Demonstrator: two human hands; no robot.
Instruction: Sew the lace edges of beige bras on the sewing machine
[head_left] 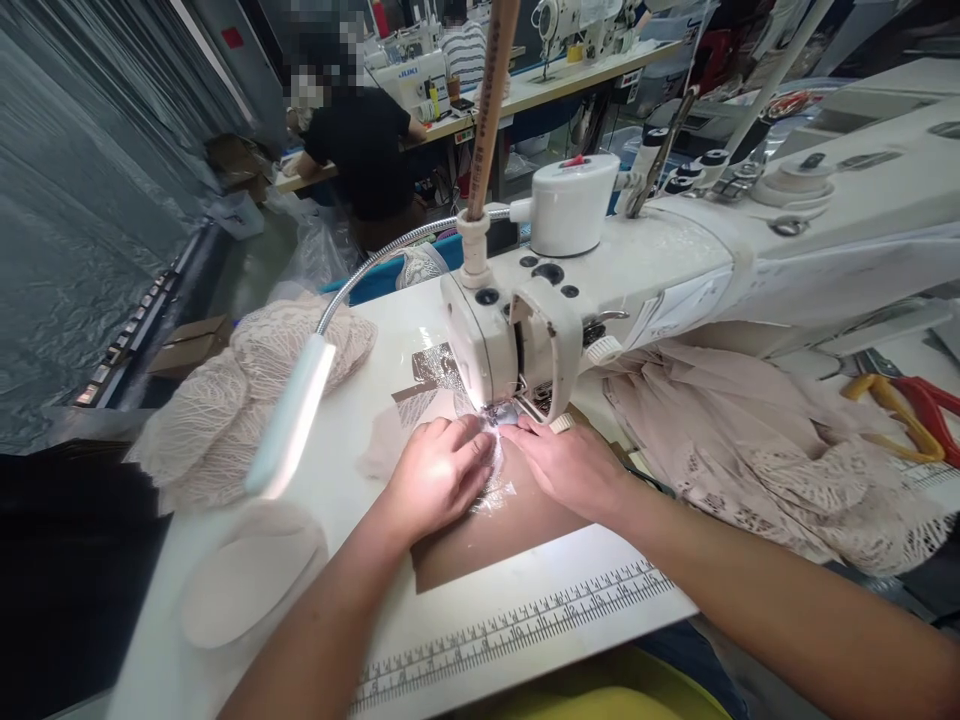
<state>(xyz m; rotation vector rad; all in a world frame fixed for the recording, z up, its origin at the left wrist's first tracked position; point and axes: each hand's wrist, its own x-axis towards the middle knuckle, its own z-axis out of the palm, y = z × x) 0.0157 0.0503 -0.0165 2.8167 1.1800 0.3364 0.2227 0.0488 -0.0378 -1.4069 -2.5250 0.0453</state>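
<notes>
Under the needle of a white sewing machine (487,340) lies a pale, partly sheer lace fabric (496,455), lit brightly. My left hand (442,470) presses its left side with curled fingers close together. From the other side my right hand (566,465) keeps its fingertips on the same fabric, right beside the presser foot; part of the cloth is hidden beneath both hands. They rest over a brown sheet (502,545) on the white table. A lamp (292,415) on a bendable metal neck shines from the left.
Cream lace pieces (225,410) are heaped left, above round pale cups (247,585). At right lie a beige lace garment (735,440) and yellow-handled and red-handled scissors (892,415). A printed ruler (517,635) follows the front edge. A co-worker (364,155) sits at another machine.
</notes>
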